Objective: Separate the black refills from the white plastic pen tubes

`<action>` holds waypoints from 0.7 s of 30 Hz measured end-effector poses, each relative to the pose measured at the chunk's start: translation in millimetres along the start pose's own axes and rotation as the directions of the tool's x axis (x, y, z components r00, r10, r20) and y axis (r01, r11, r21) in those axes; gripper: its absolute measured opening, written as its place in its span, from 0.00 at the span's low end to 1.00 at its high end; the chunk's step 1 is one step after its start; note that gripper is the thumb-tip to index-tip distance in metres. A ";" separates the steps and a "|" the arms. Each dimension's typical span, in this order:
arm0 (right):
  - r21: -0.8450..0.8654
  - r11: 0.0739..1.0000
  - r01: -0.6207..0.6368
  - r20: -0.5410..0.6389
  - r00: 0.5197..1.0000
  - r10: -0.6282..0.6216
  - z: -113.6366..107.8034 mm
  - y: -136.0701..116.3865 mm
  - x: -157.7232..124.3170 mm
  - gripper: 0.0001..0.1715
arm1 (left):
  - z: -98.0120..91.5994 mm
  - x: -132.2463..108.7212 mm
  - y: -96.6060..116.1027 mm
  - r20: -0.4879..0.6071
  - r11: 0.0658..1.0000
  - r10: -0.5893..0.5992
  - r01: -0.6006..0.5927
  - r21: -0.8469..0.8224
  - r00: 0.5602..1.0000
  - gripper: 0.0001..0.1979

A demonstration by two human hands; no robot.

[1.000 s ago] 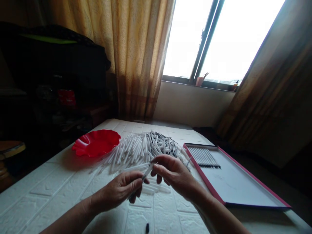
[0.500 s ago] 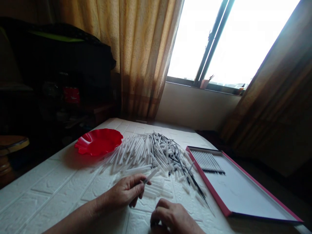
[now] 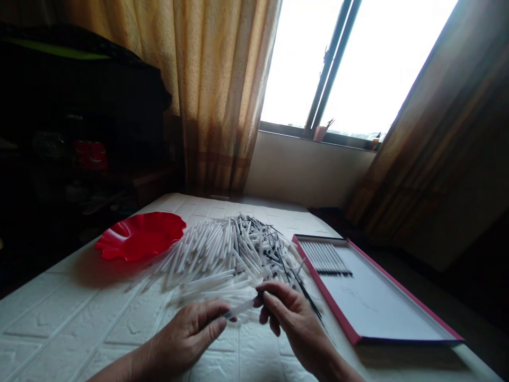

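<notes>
Pinching 1 white tube (image 3: 239, 308) at opposite ends, left hand (image 3: 186, 337) and right hand (image 3: 292, 315) share the grip (tube pile (image 3: 222, 254) behind).

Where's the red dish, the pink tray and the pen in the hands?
red dish (image 3: 139, 241), head view, inner bowl
pink tray (image 3: 382, 302), head view, bare white floor
pen (image 3: 240, 309), head view, middle of barrel

left hand (image 3: 191, 331) fingers pinched, right hand (image 3: 292, 313) fingertips pinched, hands near

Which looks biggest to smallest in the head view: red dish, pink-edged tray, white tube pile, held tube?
1. pink-edged tray and white tube pile, too close to rank.
2. red dish.
3. held tube, though nearest.
</notes>
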State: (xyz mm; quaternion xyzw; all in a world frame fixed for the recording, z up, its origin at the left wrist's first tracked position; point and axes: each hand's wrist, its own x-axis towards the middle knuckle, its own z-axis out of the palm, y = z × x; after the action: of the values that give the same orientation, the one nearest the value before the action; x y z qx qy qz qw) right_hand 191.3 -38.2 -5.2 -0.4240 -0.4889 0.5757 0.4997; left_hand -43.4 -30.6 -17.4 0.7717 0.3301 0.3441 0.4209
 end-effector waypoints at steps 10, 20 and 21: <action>-0.090 0.992 0.084 0.054 0.995 -0.079 6.6 -0.2 -7.1 0.32 | 3.3 -2.5 -9.7 -0.012 0.998 0.039 -0.038 0.049 0.999 0.13; -0.474 0.719 0.508 0.167 0.854 -0.493 3.5 4.4 -8.6 0.11 | 4.4 -6.7 -20.5 -0.045 0.991 0.075 -0.069 0.114 0.996 0.14; -0.513 0.671 0.536 0.192 0.833 -0.519 2.7 3.7 -8.9 0.11 | 4.7 -7.9 -22.7 -0.059 0.989 0.077 -0.068 0.135 0.995 0.14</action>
State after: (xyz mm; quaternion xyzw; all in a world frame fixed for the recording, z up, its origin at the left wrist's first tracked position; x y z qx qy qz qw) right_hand 189.4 -47.4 -8.4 -0.3803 -0.7409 0.2489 0.4944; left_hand -48.8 -29.2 -41.3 0.7979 0.3374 0.3611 0.3451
